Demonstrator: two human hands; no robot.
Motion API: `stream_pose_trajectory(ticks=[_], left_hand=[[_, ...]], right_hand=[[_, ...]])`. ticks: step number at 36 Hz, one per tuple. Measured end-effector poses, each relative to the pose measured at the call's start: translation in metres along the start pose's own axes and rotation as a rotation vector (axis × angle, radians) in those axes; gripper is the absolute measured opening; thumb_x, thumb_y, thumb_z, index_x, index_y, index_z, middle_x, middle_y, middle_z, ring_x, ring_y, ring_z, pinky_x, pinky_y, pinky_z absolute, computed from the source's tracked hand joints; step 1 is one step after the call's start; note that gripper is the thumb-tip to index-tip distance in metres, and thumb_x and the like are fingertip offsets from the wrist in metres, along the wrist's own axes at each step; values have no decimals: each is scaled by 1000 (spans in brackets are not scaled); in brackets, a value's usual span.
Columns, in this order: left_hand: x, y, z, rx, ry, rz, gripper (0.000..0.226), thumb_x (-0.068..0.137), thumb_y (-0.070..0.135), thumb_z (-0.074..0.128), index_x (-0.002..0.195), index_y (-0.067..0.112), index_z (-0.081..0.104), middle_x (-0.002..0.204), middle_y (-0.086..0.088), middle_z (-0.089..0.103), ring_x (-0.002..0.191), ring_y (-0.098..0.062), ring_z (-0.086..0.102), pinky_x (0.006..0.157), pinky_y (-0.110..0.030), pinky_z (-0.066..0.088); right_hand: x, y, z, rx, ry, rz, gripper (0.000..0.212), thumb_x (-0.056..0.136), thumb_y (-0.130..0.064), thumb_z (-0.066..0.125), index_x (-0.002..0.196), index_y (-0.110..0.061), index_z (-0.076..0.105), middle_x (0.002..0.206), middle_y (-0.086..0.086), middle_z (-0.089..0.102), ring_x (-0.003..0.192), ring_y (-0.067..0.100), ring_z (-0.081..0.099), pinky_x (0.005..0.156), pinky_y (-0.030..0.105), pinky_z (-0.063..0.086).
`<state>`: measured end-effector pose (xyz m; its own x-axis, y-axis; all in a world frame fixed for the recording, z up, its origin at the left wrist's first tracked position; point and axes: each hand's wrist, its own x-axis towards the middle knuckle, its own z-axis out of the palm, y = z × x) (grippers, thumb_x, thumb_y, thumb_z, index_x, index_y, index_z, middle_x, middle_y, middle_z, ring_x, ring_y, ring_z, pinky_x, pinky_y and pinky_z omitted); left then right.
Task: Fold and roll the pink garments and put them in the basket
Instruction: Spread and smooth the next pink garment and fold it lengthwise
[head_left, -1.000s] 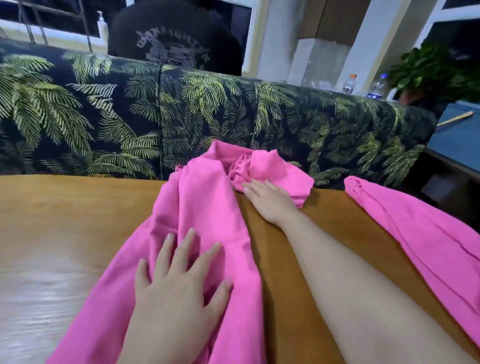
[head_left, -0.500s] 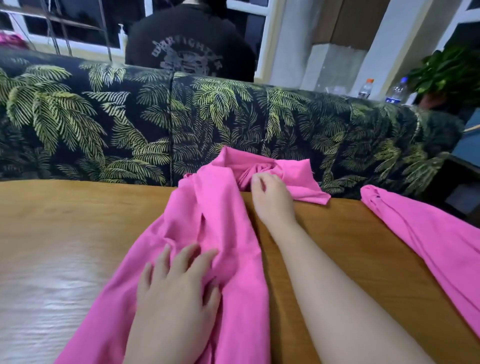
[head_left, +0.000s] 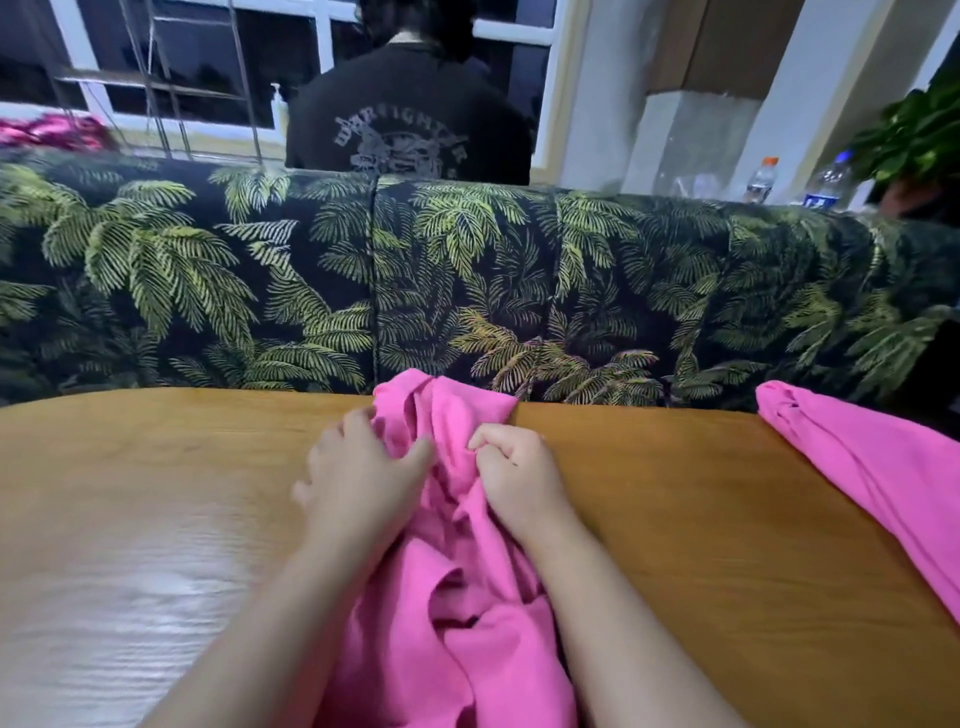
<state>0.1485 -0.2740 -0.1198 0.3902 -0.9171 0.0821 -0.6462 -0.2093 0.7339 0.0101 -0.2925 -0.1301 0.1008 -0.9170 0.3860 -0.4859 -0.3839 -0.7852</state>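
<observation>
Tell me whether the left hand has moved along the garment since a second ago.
Yes. The left hand has slid up the pink garment toward the table's far edge, now level with the right hand.

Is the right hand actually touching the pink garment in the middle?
Touching: the head view shows the right hand with fingers curled, pinching the pink garment.

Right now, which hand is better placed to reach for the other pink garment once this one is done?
Right, probably. The right hand lies on that side of the table, nearer the second garment. The left hand would have to cross over the garment both hands are holding.
</observation>
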Motion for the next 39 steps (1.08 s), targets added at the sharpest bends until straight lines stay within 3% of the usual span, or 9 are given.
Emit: stream_pose_trajectory(ticks=[3,8,11,15,18,23,29,34,39], left_hand=[[22,11,15,-94,-113,-25,61,80,45,61,129,13,45,126,-11,58,118,-30,54,101,-42,40],[25,3,28,-193,47,175,28,91,14,59,119,15,59,106,-2,65,102,-20,59,80,-24,39],[33,-6,24,-304,117,185,23,90,7,59,111,14,61,90,2,61,91,-20,60,77,-27,41],[32,-6,25,-386,114,186,20,90,6,57,108,17,59,92,1,62,89,-23,62,85,-37,50],[30,-1,27,-352,127,209,20,89,16,60,109,19,60,96,0,63,100,-28,61,91,-43,48],[16,15,22,314,23,222,62,74,77,50,112,30,63,128,1,44,122,-24,33,98,-41,30],[21,2,26,405,99,247,27,87,44,52,99,29,71,110,2,51,110,-24,41,86,-37,34],[34,-5,25,20,176,166,21,84,32,53,85,22,72,99,-4,59,100,-29,50,82,-37,39],[62,-16,-17,-613,390,-141,21,95,10,41,80,11,54,88,-11,52,88,-26,52,71,-34,34]], right_hand=[[5,8,-9,-88,134,60,19,70,-24,37,54,-29,46,53,-10,48,69,24,53,66,34,40],[16,21,-20,-194,315,228,17,83,-10,44,75,-18,57,80,9,65,82,33,56,70,41,46],[19,25,-31,-237,346,343,19,84,-4,47,91,-19,56,96,5,62,94,29,54,75,38,44],[20,10,-31,-400,405,105,39,78,7,52,109,-16,59,113,4,55,110,24,46,95,30,32],[24,-8,-23,-425,255,-48,30,83,-3,54,110,-15,64,114,2,59,109,21,47,97,27,31],[17,0,-7,-569,-216,152,34,91,-28,49,124,-25,58,132,-2,52,124,22,40,105,33,33],[15,4,-4,-565,-178,142,19,93,-36,55,107,-28,65,119,-7,57,115,18,44,100,31,36],[15,10,-2,-524,-138,151,10,91,-31,53,90,-31,64,110,-9,60,108,18,47,95,32,39],[15,16,-2,-561,-57,173,18,90,-39,55,103,-29,64,118,-8,58,114,19,44,99,29,35]])
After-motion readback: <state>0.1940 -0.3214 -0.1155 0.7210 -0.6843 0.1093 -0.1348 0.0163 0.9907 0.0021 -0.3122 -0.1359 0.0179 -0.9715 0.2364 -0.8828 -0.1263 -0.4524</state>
